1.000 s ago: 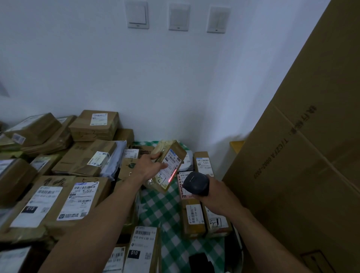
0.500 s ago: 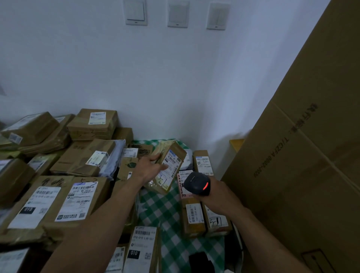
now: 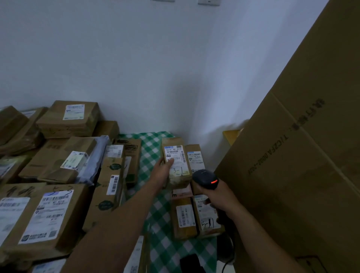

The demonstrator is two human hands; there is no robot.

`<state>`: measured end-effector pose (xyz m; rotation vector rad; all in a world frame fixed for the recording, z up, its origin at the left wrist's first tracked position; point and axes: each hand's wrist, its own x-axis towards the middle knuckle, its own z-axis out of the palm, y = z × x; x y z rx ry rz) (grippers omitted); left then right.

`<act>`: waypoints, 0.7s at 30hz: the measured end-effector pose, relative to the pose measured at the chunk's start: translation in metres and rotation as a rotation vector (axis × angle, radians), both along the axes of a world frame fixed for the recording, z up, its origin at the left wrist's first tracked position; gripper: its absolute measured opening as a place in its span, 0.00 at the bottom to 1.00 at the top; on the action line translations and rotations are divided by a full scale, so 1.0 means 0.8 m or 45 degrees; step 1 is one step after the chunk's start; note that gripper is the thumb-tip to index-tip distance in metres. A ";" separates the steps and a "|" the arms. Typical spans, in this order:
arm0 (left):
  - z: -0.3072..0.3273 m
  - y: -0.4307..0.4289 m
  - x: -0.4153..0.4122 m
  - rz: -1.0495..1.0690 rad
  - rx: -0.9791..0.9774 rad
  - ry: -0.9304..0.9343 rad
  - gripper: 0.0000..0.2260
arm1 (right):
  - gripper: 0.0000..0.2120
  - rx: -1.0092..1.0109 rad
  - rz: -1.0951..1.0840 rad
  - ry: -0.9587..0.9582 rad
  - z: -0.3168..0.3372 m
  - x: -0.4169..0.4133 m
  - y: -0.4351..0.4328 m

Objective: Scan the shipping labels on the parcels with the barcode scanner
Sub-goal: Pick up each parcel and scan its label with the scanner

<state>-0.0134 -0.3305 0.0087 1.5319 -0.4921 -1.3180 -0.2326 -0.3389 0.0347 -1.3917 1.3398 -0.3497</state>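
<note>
Though seemingly sealed, parcel (image 3: pixel 178 154) in fingers (image 3: pixel 171 160)

Hands: two, left hand (image 3: pixel 164 171) and right hand (image 3: pixel 216 196). Barcode scanner (image 3: pixel 204 178): one, showing one red indicator light. Right-hand cluster of brown parcels: five in total, made up of one hand-held parcel (image 3: pixel 176 152) and four flat parcels (image 3: pixel 195 158) (image 3: pixel 182 192) (image 3: pixel 184 216) (image 3: pixel 207 214). Left-hand stack (image 3: pixel 58 157): at least ten brown parcels, but overlap prevents an exact count. Grey poly mailer (image 3: pixel 95 155): one. Large cardboard carton (image 3: pixel 292 175): one. Green checked cloth (image 3: pixel 153 144): one. Wall plates (image 3: pixel 208 2): two, both cut by the top edge.
</note>
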 end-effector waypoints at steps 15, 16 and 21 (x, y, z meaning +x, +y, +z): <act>-0.070 -0.161 0.075 0.062 0.086 -0.016 0.19 | 0.15 0.160 -0.059 -0.025 -0.080 0.070 -0.143; -0.074 -0.171 0.078 0.074 0.075 -0.036 0.21 | 0.15 0.169 -0.052 -0.029 -0.084 0.072 -0.147; -0.097 -0.207 0.083 -0.115 0.056 -0.132 0.17 | 0.16 0.238 -0.036 -0.053 -0.106 0.072 -0.162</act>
